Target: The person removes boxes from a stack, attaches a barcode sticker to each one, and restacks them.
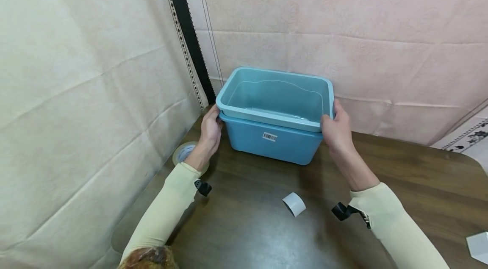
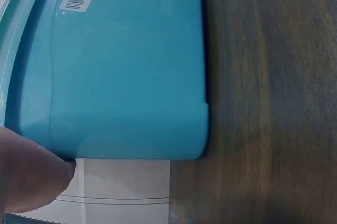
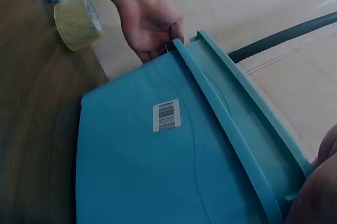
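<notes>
Two blue plastic storage bins stand nested on the table, a lighter upper bin [image 1: 274, 95] sitting in a darker lower bin [image 1: 270, 140] with a barcode label [image 1: 270, 137]. My left hand [image 1: 211, 129] is at the left end, its fingers curled under the lower bin's rim, as the right wrist view shows. At the right end my right hand [image 1: 338, 131] pinches the upper bin's rim, thumb in front and fingers behind. The inside of the upper bin shows nothing in it. In the left wrist view only part of the left hand [image 2: 31, 174] appears beside the lower bin.
A roll of clear tape [image 3: 77, 22] lies left of the bins, partly behind the left wrist. On the brown table [image 1: 236, 214] rests a small white curved piece [image 1: 294, 204]; a white object [image 1: 478, 245] is at the right edge. Cloth-covered walls [image 1: 343, 15] border the back and left.
</notes>
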`<state>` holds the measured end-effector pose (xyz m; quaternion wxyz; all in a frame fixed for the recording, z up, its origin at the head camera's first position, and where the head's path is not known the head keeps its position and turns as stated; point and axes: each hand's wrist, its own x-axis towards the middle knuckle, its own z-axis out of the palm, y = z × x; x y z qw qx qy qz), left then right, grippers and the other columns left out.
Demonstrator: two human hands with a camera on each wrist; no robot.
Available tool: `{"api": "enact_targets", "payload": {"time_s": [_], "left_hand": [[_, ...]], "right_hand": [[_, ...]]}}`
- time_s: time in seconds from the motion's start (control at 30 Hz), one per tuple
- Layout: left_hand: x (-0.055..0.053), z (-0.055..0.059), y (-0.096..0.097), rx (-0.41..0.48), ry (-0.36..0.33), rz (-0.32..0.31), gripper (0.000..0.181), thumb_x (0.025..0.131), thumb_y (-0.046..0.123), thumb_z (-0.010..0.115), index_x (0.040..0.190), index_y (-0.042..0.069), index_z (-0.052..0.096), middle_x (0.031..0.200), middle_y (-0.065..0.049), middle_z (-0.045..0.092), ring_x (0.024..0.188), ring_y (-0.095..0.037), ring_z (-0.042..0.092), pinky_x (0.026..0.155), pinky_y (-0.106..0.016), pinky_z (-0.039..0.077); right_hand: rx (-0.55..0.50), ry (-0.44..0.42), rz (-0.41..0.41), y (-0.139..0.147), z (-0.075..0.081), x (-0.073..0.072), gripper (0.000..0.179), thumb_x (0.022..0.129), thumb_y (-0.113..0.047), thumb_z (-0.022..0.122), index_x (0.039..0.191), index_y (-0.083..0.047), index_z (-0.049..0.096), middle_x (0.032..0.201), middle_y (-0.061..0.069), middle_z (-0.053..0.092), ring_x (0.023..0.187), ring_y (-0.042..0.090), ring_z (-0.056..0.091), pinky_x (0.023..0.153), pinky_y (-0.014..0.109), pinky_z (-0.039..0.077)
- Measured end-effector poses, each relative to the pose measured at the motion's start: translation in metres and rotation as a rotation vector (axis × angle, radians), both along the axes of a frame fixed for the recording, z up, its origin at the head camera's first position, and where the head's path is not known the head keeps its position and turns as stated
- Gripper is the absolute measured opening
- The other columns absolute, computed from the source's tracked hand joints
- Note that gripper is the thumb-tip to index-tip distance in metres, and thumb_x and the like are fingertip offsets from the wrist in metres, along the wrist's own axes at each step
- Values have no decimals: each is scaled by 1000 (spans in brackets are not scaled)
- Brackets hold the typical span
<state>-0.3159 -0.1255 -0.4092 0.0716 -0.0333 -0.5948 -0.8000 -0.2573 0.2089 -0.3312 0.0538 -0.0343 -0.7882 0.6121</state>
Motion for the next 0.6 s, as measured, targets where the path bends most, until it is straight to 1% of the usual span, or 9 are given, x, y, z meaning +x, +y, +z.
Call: {"api": "enact_targets", "payload": {"time_s": [0.1,0.17,0.27,0.33,0.4,0.47,0.53,0.57,0.6], "left_hand": [[-1,0,-1,-20,-2,6,50,114,20,30,162,12,43,165,-7,47,155,-22,41,132,-47,25],[-1,-1,-2,-33,4,9,50,114,20,30,161,12,44,164,-8,48,154,-24,43,132,-48,26],[-2,-1,-4,-48,12,8,50,114,19,30,161,11,43,164,-10,48,154,-25,43,132,-50,26],[-1,0,-5,-77,2,8,50,115,20,29,162,11,43,164,-11,47,155,-26,42,132,-51,25],[3,3,-6,-137,-15,16,51,115,23,28,164,11,38,168,-10,42,157,-26,38,132,-51,25],[10,6,-4,-225,-29,59,54,116,30,27,167,12,30,171,-9,36,159,-25,34,132,-50,26],[21,9,-2,-315,-14,140,59,116,39,28,168,13,23,174,-8,29,161,-24,29,132,-48,26],[28,10,0,-359,17,192,62,115,44,29,169,14,19,175,-8,26,162,-23,27,132,-47,26],[35,11,2,-402,70,255,66,114,47,32,168,13,17,174,-9,25,162,-23,27,132,-46,28]], "right_hand": [[4,22,15,1,-6,-1,72,102,-3,31,171,-19,15,174,5,31,157,24,33,130,54,28],[14,26,25,1,-10,-2,73,103,-6,31,171,-20,9,177,4,24,161,26,28,131,55,25],[36,30,40,3,-15,-4,72,105,-10,31,171,-21,3,179,2,16,164,26,21,132,55,22],[51,29,58,5,-16,-3,72,107,-13,32,171,-20,1,179,2,12,165,27,17,132,56,20],[63,32,74,8,-15,-1,71,109,-19,37,171,-19,3,179,4,11,165,28,15,133,58,18],[88,25,76,14,-15,4,73,111,-32,41,171,-18,2,180,4,7,166,31,11,132,60,16],[151,30,54,22,-17,12,81,110,-48,46,172,-19,2,180,5,7,166,35,11,130,65,18],[195,37,37,27,-19,18,85,108,-55,47,172,-20,2,180,5,7,166,37,11,129,68,18],[251,46,18,31,-22,24,89,106,-61,47,172,-21,1,180,5,6,166,40,11,128,71,19]]}}
